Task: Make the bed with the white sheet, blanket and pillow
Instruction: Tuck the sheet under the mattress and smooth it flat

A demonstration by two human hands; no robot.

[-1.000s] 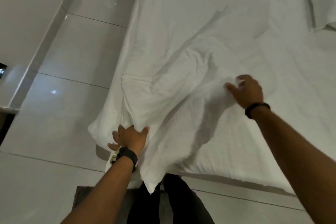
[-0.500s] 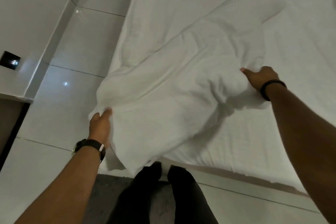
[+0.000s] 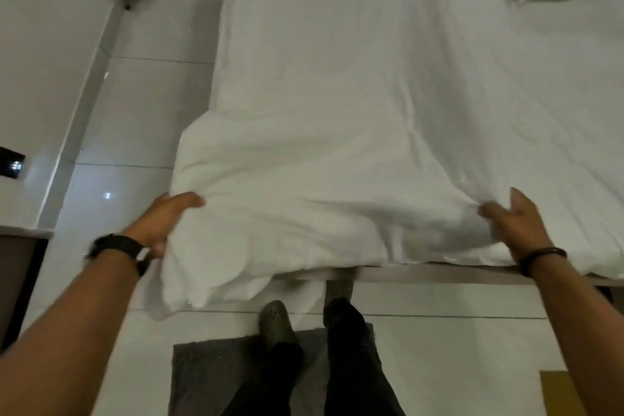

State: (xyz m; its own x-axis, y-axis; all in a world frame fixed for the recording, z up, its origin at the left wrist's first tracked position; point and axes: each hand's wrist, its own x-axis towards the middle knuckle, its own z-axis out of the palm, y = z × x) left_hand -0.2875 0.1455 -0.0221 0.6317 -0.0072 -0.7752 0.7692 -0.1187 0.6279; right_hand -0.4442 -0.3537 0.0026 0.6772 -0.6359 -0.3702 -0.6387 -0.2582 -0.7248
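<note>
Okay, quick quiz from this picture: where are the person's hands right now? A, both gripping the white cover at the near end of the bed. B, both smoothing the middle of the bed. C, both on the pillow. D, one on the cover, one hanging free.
A: the left hand and right hand each grip bunched white cover at the bed's near edge.

Bedroom: white-sheeted bed (image 3: 371,94), tiled floor (image 3: 141,111)
</note>
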